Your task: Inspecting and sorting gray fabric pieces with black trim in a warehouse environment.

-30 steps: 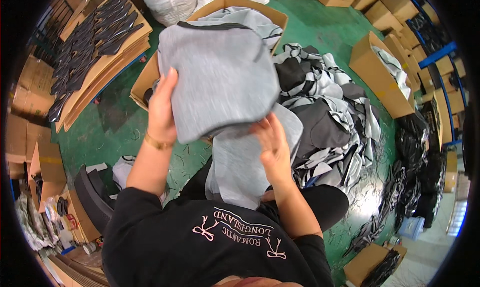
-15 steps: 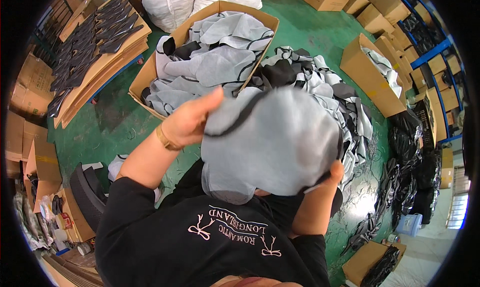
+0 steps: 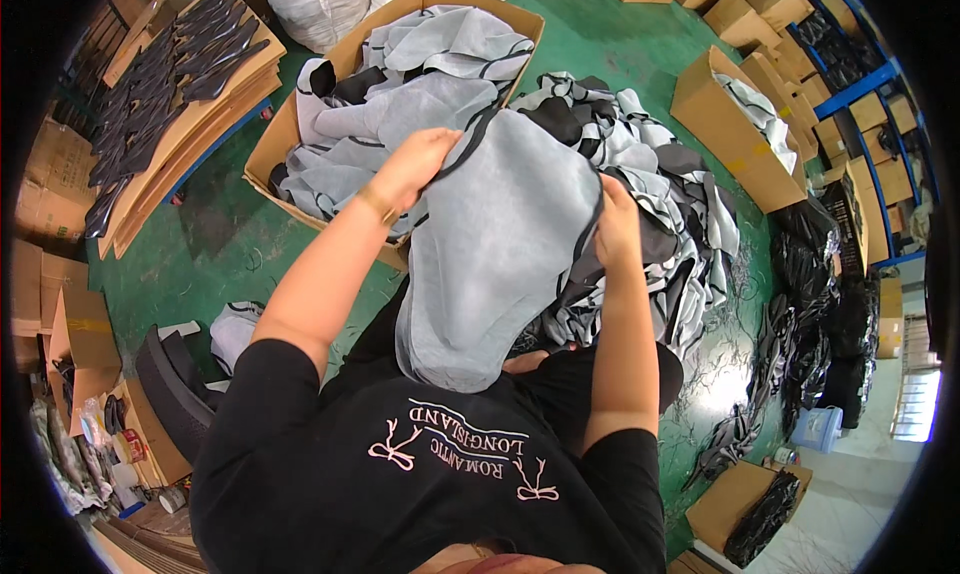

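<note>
Left hand (image 3: 412, 167) and right hand (image 3: 618, 222) each hold a dark edge (image 3: 480, 134) of the grey fabric piece (image 3: 515, 209), spread before the black shirt (image 3: 430, 514); the grip underneath is partly hidden, but an even, gentle pull should keep the cloth flat

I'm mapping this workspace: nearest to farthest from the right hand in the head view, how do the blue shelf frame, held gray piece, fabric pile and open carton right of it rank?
1. Held gray piece: in the right hand, extending left.
2. Fabric pile: close by, mostly rightward.
3. Open carton: farther, upper right.
4. Blue shelf frame: beyond the carton.
</note>
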Tool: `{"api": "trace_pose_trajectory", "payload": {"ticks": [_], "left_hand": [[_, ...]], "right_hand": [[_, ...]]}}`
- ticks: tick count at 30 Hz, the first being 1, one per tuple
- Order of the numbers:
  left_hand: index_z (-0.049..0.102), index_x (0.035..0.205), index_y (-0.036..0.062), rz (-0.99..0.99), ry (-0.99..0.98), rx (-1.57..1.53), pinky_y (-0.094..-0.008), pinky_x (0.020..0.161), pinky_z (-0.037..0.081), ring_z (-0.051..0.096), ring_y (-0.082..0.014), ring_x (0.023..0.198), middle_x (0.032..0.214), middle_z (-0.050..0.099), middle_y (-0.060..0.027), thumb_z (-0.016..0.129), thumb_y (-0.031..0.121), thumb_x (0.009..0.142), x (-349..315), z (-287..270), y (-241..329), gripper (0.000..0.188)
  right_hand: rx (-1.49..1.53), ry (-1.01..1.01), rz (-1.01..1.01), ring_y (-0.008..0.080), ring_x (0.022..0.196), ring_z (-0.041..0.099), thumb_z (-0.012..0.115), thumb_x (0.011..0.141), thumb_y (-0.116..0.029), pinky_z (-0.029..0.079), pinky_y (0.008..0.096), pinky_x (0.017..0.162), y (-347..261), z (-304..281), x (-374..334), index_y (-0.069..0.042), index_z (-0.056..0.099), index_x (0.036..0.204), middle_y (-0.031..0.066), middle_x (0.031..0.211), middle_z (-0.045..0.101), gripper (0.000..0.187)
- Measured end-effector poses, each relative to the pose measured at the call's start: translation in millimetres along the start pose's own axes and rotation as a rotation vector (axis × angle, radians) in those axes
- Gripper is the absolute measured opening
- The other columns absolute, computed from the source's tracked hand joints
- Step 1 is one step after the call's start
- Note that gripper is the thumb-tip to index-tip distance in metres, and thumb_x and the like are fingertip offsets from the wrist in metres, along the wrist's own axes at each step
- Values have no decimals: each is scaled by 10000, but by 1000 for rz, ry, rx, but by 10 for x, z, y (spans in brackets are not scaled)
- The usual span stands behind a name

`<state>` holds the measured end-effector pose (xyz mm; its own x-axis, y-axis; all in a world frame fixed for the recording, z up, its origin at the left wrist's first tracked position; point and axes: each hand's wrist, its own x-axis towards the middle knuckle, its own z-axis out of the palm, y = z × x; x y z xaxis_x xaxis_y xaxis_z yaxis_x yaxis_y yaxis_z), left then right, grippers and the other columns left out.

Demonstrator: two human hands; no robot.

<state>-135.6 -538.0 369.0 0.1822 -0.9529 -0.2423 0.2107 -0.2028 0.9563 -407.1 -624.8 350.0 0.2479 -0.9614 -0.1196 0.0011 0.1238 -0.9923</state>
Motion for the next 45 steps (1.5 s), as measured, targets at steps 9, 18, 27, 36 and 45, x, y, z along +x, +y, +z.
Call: {"api": "trace_pose_trajectory", "payload": {"ticks": [9,18,27,36,45], "left_hand": [[521,1174,11,197,157,421,-300,765,459,582,-160,843,934,638,-98,484,168,933,-387,-194,-587,290],[585,1003,38,443,192,430,-334,700,480,630,-275,772,850,649,-141,512,171,925,-452,-43,-720,171],[538,1181,50,-357,266,1334,-428,933,448,528,-371,1109,1205,549,-201,701,302,760,599,-1458,-1371,517],[430,1314,30,-612,240,830,-410,875,465,557,-275,1114,1217,575,-116,693,404,776,884,-1909,-1466,706],[468,1276,33,221,138,-839,-387,947,449,568,-204,1091,1231,572,-73,519,293,946,-364,-1115,-15,423]], "right_hand": [[244,-26,199,200,967,591,416,955,-109,447,282,872,713,245,-546,2,570,1151,81,1120,618,273],[-926,71,-773,320,1182,469,549,895,-226,333,462,989,-87,448,-593,-89,552,1227,145,1246,531,359],[-1198,-329,-816,330,1337,328,595,796,-420,80,569,1096,161,1010,-1105,-160,520,1309,148,1413,406,580],[-1180,-320,-825,341,1337,324,589,793,-411,75,545,1104,158,1050,-1017,-133,524,1301,167,1411,401,582],[-644,-324,-750,319,1242,449,742,715,-277,263,491,1066,38,914,-981,-70,561,1198,140,1279,531,556]]}}
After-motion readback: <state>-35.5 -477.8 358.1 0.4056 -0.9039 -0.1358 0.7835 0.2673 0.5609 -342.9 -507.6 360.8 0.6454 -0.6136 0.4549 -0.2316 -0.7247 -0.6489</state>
